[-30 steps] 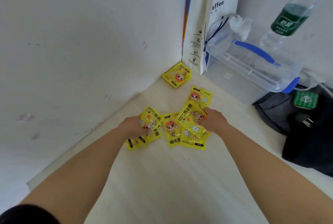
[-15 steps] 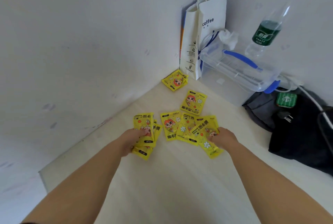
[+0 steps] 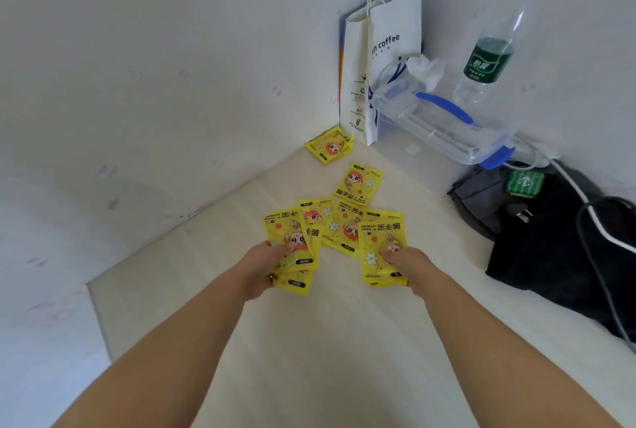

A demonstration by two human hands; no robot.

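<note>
Left hand point(image 3: 265, 266): grips packet stack point(image 3: 287, 238), before paper bag point(image 3: 385, 59); right hand point(image 3: 413, 266): pinches single packet point(image 3: 380, 241). Nearer the bag: loose packets point(image 3: 358, 183).

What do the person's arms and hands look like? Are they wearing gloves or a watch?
The left arm and right arm are bare right to the picture's edge, with no sleeve showing. The left hand and the right hand have no gloves, and no watch, bracelet or ring shows.

The left hand point(image 3: 265, 266) hides its fingers under stacked packets point(image 3: 288, 238); the black bag point(image 3: 550, 255) runs off the right edge.
</note>
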